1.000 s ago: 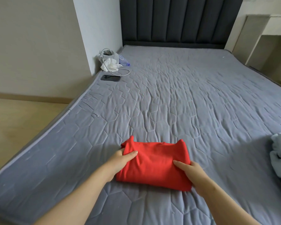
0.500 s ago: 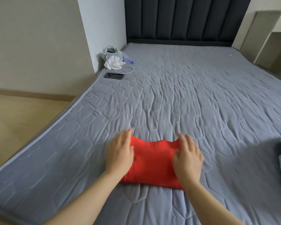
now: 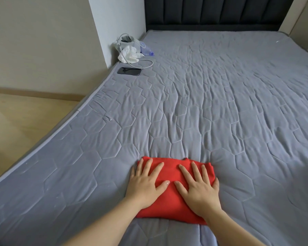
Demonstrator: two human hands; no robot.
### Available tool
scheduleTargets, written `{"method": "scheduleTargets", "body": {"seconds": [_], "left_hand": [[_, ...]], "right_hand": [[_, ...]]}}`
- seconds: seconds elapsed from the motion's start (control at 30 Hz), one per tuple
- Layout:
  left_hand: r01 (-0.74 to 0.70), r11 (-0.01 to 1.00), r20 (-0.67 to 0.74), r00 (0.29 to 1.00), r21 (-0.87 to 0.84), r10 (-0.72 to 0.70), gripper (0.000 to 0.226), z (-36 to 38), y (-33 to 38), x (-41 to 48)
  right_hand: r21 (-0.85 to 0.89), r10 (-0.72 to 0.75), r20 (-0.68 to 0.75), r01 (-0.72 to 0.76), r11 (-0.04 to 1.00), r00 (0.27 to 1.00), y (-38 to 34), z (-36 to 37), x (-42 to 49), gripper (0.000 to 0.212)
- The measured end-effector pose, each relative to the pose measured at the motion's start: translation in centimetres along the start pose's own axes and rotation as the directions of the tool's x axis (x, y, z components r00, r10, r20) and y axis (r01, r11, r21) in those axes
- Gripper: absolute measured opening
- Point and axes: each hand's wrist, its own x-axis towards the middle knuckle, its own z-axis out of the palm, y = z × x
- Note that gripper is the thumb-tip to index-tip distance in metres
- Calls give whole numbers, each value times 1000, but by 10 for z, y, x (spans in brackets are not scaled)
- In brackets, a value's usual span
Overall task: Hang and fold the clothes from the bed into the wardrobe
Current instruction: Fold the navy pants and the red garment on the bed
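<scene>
Quilted grey bed (image 3: 212, 103), beige walls (image 3: 39, 41)

Both hands (left (image 3: 146, 185), right (image 3: 199, 189)) flat on folded red garment (image 3: 172, 176), bed (image 3: 220, 103).

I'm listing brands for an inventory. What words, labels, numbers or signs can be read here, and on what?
No text is readable.
Clear bluish plastic bottle: blue mark near its end, too small and blurred to read.
Flat black phone: dark, no text shows.
Folded red garment: no print visible.
</scene>
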Motion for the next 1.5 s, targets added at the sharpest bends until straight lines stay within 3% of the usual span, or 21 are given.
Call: {"method": "scheduleTargets", "body": {"seconds": [0.13, 0.23, 0.3, 0.4, 0.47, 0.53, 0.63, 0.7, 0.8, 0.93, 1.13, 1.3, 1.5], "left_hand": [[-5, 999, -2, 1000, -38, 5, 65, -1, -1, -1], [10, 992, -16, 1000, -124, -12, 63, -3, 1, -8], [68, 974, -99, 991, -218, -91, 69, -2, 3, -17], [180, 871, -229, 922, -458, -311, 98, -4, 9, -27], [242, 741, -154, 894, -627, -422, 112, -7, 9, -26], [302, 585, -9, 884, -752, -468, 111, -10, 7, -18], [379, 450, 149, 872, -809, -466, 73, -11, 5, -9], [376, 371, 201, 880, -849, -430, 56, -15, 4, -8], [375, 297, 264, 898, -878, -352, 51, -26, 10, -10], [443, 300, 301, 857, -845, -418, 50, -48, 32, -20], [494, 315, 319, 823, -811, -469, 40, -129, 44, -53], [527, 251, 352, 785, -812, -509, 45, -233, 54, -94], [506, 145, 362, 763, -850, -536, 27, -376, 72, -143]], "right_hand": [[66, -8, -4, 8, 998, 1000, 1, -3, 0, 61], [234, 5, -110, 21, 972, 994, 4, -3, -11, 65], [372, 88, -208, -4, 928, 974, 9, -2, -21, 71], [572, 263, -254, -75, 817, 931, 18, -1, -29, 75], [721, 325, -193, -91, 687, 926, 22, -3, -27, 80], [854, 379, -79, -134, 503, 922, 24, -6, -21, 76], [887, 387, 32, -205, 413, 921, 31, -9, -11, 46], [902, 356, 87, -225, 368, 930, 33, -13, -9, 38], [931, 311, 201, -280, 233, 929, 31, -24, -19, 24], [918, 277, 367, -394, 47, 888, 23, -42, -47, 15], [889, 270, 440, -458, 7, 857, 2, -120, -82, 13], [858, 237, 491, -513, 37, 838, -29, -233, -120, 13], [856, 190, 492, -512, 74, 850, -74, -370, -162, 10]]}}
